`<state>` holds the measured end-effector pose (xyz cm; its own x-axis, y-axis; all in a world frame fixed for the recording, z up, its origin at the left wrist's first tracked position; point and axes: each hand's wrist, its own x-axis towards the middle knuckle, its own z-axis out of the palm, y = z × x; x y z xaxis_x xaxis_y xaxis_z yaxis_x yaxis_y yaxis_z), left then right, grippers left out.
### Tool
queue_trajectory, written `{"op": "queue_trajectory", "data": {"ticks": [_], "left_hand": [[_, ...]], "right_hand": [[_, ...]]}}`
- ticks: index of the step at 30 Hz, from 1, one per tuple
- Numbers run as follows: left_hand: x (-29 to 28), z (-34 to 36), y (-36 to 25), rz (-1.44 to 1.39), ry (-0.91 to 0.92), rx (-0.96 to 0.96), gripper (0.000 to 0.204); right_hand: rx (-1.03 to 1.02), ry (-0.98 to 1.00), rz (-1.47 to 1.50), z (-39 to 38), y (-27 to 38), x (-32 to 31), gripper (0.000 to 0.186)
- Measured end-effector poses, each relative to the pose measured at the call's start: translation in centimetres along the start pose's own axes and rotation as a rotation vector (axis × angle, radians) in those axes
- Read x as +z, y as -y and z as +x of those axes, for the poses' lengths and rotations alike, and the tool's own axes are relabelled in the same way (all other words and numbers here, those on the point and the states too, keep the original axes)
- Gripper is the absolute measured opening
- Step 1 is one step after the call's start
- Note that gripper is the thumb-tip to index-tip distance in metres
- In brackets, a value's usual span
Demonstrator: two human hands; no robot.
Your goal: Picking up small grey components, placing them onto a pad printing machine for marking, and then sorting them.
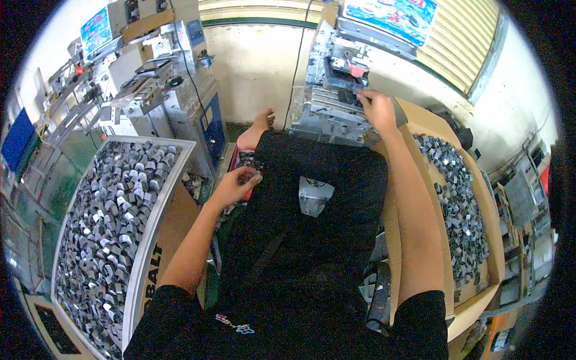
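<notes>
My left hand is closed around small dark pieces beside my black-clad left leg, next to a red container of small parts that is partly hidden. My right hand reaches forward to the metal machine in front of me, its fingertips pinched at a small dark piece on or over the machine's dark plate. A pink item sits just above that on the machine. My bare foot shows between the left hand and the wall.
A metal-rimmed tray heaped with small curved grey pieces stands at left; a cardboard box with similar dark pieces is at right. Another machine and hanging cables stand at back left, against a pale wall and shutter.
</notes>
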<state>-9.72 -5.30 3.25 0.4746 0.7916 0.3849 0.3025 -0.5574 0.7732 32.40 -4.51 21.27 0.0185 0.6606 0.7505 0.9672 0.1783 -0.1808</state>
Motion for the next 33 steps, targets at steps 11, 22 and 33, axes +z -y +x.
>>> {"op": "queue_trajectory", "data": {"ticks": [11, 22, 33], "left_hand": [[0.2, -0.1, 0.0, -0.013, 0.04, -0.079, 0.038], [-0.8, -0.4, -1.6, -0.021, -0.002, 0.009, 0.038], [-14.3, -2.9, -8.3, 0.263, -0.456, 0.027, 0.035]], "right_hand": [[0.19, 0.029, -0.134, -0.1, 2.1, 0.3, 0.029], [0.048, 0.037, -0.348, -4.9, 3.2, 2.9, 0.053], [-0.001, -0.093, -0.271, -10.3, 5.4, 1.7, 0.055]]}}
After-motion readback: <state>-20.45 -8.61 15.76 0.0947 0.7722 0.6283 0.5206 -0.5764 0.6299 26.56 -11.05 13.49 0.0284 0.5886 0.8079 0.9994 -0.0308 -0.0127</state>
